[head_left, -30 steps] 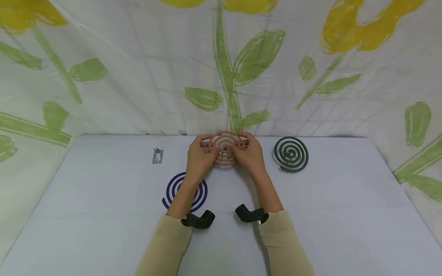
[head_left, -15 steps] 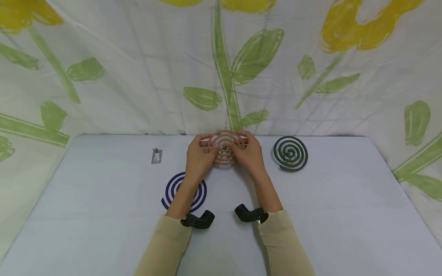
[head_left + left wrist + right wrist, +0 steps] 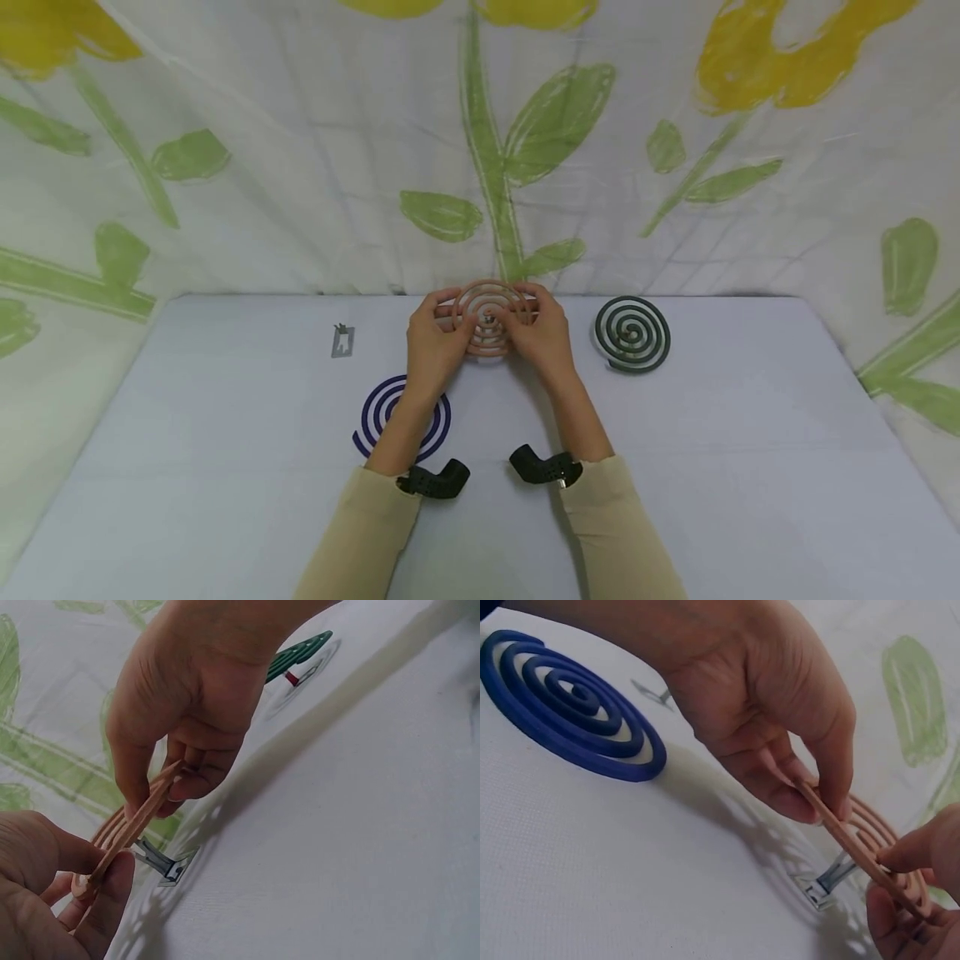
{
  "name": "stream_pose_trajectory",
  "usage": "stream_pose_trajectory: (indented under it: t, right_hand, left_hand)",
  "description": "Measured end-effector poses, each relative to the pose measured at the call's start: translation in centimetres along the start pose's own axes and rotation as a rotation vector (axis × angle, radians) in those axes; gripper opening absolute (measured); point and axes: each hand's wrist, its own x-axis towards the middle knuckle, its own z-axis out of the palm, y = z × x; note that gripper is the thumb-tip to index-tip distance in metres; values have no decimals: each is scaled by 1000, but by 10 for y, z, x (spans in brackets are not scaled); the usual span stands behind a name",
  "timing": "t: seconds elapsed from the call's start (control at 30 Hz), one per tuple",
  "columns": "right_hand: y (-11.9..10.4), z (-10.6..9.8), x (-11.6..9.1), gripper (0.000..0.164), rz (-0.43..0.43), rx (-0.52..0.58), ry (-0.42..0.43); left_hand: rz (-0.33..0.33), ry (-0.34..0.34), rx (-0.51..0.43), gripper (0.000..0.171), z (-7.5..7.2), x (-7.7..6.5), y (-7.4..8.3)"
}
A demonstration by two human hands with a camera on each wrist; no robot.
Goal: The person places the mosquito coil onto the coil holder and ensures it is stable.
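The left hand and the right hand both pinch the brown coil, each from its own side; the fingers are bent at its outer rim and the thumbs are pointing to its middle. So the coil is between the two hands, above the white table, and it is tilted. Under it, a small metal stand rises from the table; whether its top is fitted in the coil I cannot tell. The blue coil lies partly below the left forearm, nearer to the person, while the green coil is further to the right of the right hand, raised on its support. At the far left, a second metal stand is on the table, well apart from both hands. Compared with one second before, the hands keep almost the same place and the same grip; only the brown coil's far rim appears slightly higher.
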Motion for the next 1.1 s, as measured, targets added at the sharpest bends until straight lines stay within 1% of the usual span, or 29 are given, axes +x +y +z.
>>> stream_pose_trajectory:
  t: [0.1,0.3,0.47,0.6,0.87,1.1]
  right_hand:
    - [0,1,0,51,20,12,-4]
    - [-1,-1,0,52,20,10,-7]
    - [0,-2,0,51,36,22,-1]
    - [2,-2,0,52,52,33,-13]
    - [4,-1,0,53,52,12,-19]
    - [4,-1,0,53,56,23,-21]
  left_hand:
    - [-9,-11,18,45,-1,0,-1]
    - [7,-13,42,46,1,1,-1]
    - [10,-19,40,47,1,0,1]
    - [-1,-21,40,48,1,-1,1]
    - [-4,-19,53,47,0,1,-2]
    - [-11,-27,52,46,-1,1,-1]
